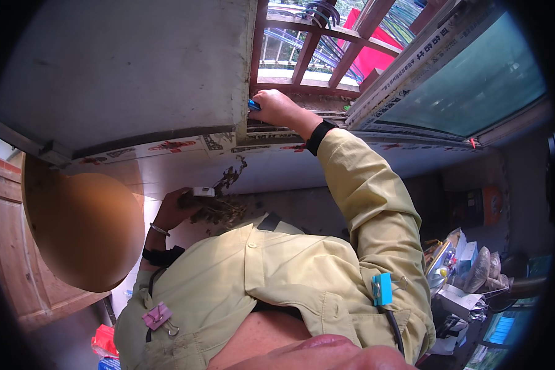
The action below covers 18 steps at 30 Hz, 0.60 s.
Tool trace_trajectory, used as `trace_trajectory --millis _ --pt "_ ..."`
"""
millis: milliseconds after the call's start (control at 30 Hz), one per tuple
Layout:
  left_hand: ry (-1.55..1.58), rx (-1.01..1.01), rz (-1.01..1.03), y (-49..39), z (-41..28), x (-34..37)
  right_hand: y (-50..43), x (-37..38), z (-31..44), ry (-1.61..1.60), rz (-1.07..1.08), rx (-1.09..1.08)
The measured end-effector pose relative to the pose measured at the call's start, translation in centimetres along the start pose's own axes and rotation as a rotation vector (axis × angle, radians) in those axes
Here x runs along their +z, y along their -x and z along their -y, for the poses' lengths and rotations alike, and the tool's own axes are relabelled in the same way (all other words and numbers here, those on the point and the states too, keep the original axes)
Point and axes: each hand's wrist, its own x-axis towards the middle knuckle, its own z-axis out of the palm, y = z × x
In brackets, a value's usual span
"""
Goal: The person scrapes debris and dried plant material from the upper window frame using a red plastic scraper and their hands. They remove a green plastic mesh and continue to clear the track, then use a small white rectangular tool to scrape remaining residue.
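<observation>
My right hand [275,107] reaches to the window's bottom track, beside the edge of a grey panel. Its fingers are closed on a small blue object [254,105], mostly hidden by the hand; its kind is unclear. Lower and to the left, my left hand [178,206] is in shadow beside my chest, a bangle at its wrist. It holds a bunch of dried plant stems [219,210]. A small white block-like object [204,191] sits at its fingertips, and one dry stalk points up toward the white ledge [268,169].
A red-brown window grille [307,58] and a sliding glass pane [467,78] stand ahead. The grey panel [129,69] fills the upper left. A blurred orange-brown rounded shape [90,231] is near a wooden door [23,259]. Bags and packets [462,277] are piled at right.
</observation>
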Motion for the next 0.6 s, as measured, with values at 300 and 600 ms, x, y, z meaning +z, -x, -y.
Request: trace_trajectory --millis 300,600 --pt "-0.026 0.019 0.006 -1.0 -0.9 0.0 0.4 -0.6 2.8 0.013 -0.004 0.169" --pt "-0.128 0.065 0.059 -1.9 -1.4 0.7 0.7 0.8 2.2 -0.133 -0.167 0.170"
